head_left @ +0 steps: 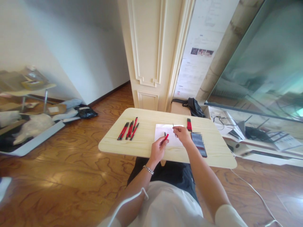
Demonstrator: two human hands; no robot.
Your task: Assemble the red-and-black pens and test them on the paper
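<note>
My left hand (158, 148) is closed around a red and black pen barrel (166, 137), held over the near edge of a white sheet of paper (163, 130). My right hand (181, 133) pinches a thin dark refill (174, 130) upright above the same sheet. Several red and black pens (129, 130) lie in a loose row to the left of the paper. A small bunch of pens (189, 124) lies to the right of it. Everything sits on a pale wooden table (146, 146).
A dark phone (199, 144) lies on the table right of my right hand. A cream pillar (153, 56) rises behind the table. A glass TV stand with cables (248, 132) is at right. Clutter and a low shelf (30, 123) sit at left.
</note>
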